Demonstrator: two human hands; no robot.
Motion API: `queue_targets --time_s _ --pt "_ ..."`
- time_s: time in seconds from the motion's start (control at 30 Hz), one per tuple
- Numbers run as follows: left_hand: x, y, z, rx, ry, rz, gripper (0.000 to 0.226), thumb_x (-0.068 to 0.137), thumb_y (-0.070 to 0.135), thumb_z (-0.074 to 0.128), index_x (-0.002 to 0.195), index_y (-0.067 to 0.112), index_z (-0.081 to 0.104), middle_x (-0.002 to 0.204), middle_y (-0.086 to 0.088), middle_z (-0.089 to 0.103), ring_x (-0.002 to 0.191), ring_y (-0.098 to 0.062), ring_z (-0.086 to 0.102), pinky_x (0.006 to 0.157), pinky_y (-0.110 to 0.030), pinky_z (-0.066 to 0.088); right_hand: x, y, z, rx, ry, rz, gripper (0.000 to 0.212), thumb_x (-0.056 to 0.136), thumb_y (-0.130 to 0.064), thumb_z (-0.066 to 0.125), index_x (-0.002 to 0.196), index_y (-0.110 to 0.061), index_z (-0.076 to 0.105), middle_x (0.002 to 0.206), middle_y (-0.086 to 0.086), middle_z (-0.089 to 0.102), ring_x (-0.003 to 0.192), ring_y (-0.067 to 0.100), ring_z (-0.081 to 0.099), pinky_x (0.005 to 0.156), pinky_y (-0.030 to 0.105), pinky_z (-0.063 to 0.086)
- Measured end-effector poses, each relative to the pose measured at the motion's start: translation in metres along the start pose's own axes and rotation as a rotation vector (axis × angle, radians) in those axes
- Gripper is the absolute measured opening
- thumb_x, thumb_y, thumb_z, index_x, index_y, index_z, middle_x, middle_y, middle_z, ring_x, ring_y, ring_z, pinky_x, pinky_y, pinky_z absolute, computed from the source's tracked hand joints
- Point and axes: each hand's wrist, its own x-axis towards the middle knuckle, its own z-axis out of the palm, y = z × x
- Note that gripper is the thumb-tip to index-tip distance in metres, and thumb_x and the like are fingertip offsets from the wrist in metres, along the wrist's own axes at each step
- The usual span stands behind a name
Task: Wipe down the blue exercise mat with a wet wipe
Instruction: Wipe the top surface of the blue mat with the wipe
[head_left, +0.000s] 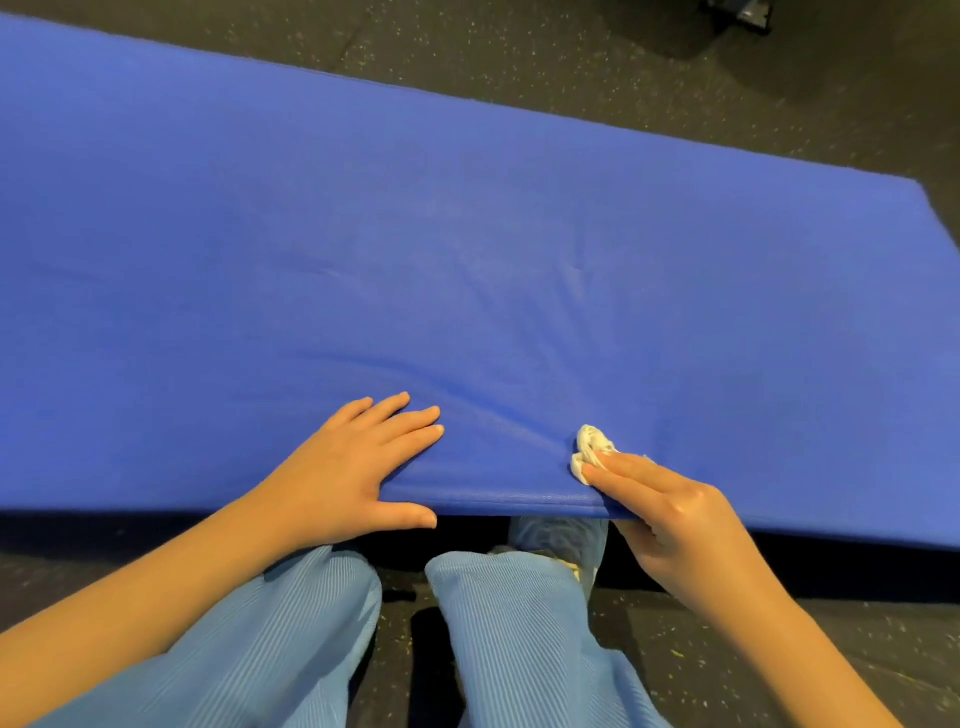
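I was in the wiping step itself, working the near edge of the blue exercise mat (467, 234), which lay flat across the dark speckled floor (519, 57) in front of my knees. My left hand (358, 467) was laid open on the mat just inside that edge, fingers straight and a little spread, the thumb running along the border to hold the mat steady. My right hand (670, 514) pressed the wet wipe (592, 449), bunched into a small white wad, against the mat close to the same edge. Two fingers lay straight and close together on top of the wad. The others folded down past the mat's border, and my thumb was hidden, so I cannot tell whether it pinched anything. Most of the surface stretched away untouched, as I judged it. The next move called for firm, even pressure and a long stroke outward across the mat, the left hand bracing.
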Motion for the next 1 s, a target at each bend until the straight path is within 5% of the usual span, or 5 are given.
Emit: queue_targets --time_s 0.17,0.43,0.7,0.9,1.0 --pt "0.002 -0.002 0.003 -0.080 -0.055 -0.049 0.093 0.078 0.086 0.003 0.145 0.033 0.039 0.153 0.021 0.023 0.142 0.000 0.004 0.116 -0.028 0.000 -0.021 -0.005 0.034 0.108 -0.116 0.131 0.067 0.079 -0.003 0.071 0.139 -0.022 0.051 0.154 -0.009 0.032 0.141 0.011 0.030 0.109 0.038 0.037" --pt "0.003 -0.033 0.003 -0.039 -0.019 -0.287 0.100 0.074 0.083 -0.011 0.150 0.030 0.027 0.157 0.017 0.011 0.145 -0.003 0.000 0.117 -0.031 -0.003 0.004 -0.003 0.043 0.080 -0.337 0.258 0.084 0.082 -0.077 -0.009 0.150 -0.031 0.007 0.157 -0.017 -0.010 0.143 -0.004 -0.013 0.121 0.028 0.006" --pt "0.002 -0.030 0.004 -0.005 -0.017 -0.291 0.091 0.081 0.077 -0.003 0.150 0.028 0.030 0.157 0.015 0.013 0.144 -0.003 0.002 0.117 -0.032 -0.002 0.029 -0.041 0.050 0.194 -0.519 -0.013 0.068 0.094 -0.059 0.020 0.153 -0.025 0.015 0.160 -0.012 -0.005 0.145 -0.001 -0.010 0.116 0.021 -0.003" --pt "0.002 -0.031 0.007 -0.003 -0.012 -0.289 0.096 0.079 0.078 -0.013 0.150 0.028 0.028 0.157 0.016 0.013 0.144 -0.003 0.001 0.118 -0.033 -0.001 0.065 -0.013 0.064 0.037 -0.359 0.309 0.070 0.094 -0.054 0.020 0.153 -0.015 0.018 0.161 -0.002 -0.007 0.148 0.012 -0.009 0.121 0.035 0.005" --pt "0.001 -0.032 0.009 0.016 -0.008 -0.285 0.093 0.081 0.076 -0.011 0.150 0.028 0.030 0.156 0.016 0.015 0.145 -0.004 0.003 0.117 -0.032 -0.002 0.066 -0.043 0.079 0.109 -0.365 0.158 0.083 0.086 -0.061 0.018 0.153 -0.012 0.018 0.161 0.003 -0.005 0.148 0.016 -0.011 0.120 0.031 0.000"
